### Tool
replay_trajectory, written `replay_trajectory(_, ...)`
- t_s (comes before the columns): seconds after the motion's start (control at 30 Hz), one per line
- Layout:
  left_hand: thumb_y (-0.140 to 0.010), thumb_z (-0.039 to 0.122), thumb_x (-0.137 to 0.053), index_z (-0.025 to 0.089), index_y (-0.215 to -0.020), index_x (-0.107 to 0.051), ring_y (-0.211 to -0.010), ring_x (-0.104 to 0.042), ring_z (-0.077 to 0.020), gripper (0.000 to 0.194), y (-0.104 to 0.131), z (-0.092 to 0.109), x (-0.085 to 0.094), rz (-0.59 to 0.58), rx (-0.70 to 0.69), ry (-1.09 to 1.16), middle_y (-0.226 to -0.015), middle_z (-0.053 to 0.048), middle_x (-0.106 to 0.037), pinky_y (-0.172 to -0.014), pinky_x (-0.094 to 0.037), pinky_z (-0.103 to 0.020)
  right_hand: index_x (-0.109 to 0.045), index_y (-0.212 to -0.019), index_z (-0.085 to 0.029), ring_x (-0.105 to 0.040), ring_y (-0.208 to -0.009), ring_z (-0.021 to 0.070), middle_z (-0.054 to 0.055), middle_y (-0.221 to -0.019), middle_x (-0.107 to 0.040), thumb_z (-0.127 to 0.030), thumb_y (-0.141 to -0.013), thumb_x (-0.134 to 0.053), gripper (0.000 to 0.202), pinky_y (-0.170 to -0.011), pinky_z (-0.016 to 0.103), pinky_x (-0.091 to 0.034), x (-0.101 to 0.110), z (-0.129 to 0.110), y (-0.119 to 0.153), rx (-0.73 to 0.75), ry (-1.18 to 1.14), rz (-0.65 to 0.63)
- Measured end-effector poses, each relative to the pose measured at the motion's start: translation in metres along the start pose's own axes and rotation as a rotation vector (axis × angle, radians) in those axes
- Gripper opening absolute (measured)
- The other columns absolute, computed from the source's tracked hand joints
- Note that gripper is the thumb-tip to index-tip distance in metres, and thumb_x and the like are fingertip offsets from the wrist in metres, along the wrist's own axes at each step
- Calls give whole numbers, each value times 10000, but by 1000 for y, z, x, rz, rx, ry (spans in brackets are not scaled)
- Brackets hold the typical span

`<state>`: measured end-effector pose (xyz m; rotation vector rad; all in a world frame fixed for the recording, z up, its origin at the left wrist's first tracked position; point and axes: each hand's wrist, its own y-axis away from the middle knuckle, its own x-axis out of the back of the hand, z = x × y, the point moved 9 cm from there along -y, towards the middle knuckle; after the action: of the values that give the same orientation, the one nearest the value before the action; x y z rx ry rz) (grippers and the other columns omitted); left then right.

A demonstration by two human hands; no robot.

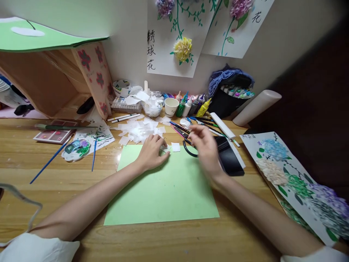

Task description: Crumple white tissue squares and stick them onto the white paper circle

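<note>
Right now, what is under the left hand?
The green sheet lies under the left hand, with a white scrap showing beside it; anything the palm covers is hidden.

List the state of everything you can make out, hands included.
Green sheet: lying flat
Left hand: on the sheet, fingers curved
Right hand: raised, blurred; grip unclear
White square: flat, at the sheet's far edge
Paper scraps: loose, heaped
Paper cup: upright, open-topped
Green bottle: upright
Palette: smeared with paint
Long blue brush: lying down
Cardboard box: open-fronted
</note>
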<state>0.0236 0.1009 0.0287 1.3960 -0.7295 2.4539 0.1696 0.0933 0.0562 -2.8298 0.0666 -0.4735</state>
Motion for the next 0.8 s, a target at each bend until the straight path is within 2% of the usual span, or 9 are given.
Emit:
replay_trajectory(0.1, -704, 312, -578, 192, -888, -551, -919, -440, -253, 222, 1, 5, 0, -11, -27, -27, -949, -76, -515, -791, -393, -405, -506, -1025, -214, -546, -868, 157, 49, -974, -566, -284, -876, -446, 176, -772, 293, -449, -11, 17, 9, -13, -29, 16)
replay_trajectory(0.23, -687, 204, -550, 193, -853, -558, -904, -459, -244, 167, 0, 4, -1, -11, -9, -43, -917, -71, -537, -766, -395, -387, -506, -994, -209, -535, -841, 163, 43, -917, -559, -263, -868, -432, 156, -740, 287, -428, -30, 31, 14, -3, 11, -94)
replay_trajectory(0.37, -767, 200, -506, 192, -797, -580, -874, -474, -220, 81, -1, 0, -1, -1, 8, 19, -872, -57, -568, -741, -402, -362, -513, -975, -206, -534, -831, 167, 40, -896, -561, -263, -869, -425, 150, -720, 285, -418, -30, 32, 14, -10, 25, -121)
replay_trajectory(0.53, -839, 253, -482, 187, -825, -569, -869, -492, -188, 111, -2, -4, 3, 24, 17, 206, -867, -43, -592, -766, -409, -332, -553, -985, -204, -514, -750, 150, 35, -874, -549, -268, -865, -439, 178, -665, 274, -413, -31, 33, 13, -23, 40, -141)
replay_trajectory(0.63, -860, 298, -464, 190, -847, -562, -819, -518, -167, 146, -4, -6, 4, 6, 40, 358, -841, -36, -603, -754, -414, -315, -605, -995, -214, -476, -686, 139, 29, -839, -506, -287, -828, -516, 203, -617, 269, -404, -33, 28, 14, 15, 91, -173)
replay_trajectory(0.8, -850, 327, -474, 188, -828, -573, -783, -537, -161, 172, -5, -8, 1, -29, 67, 468, -825, -34, -616, -748, -422, -310, -664, -850, -213, -475, -671, 144, 21, -755, -493, -310, -801, -570, 144, -564, 267, -373, -36, 23, 15, 77, 121, -207)
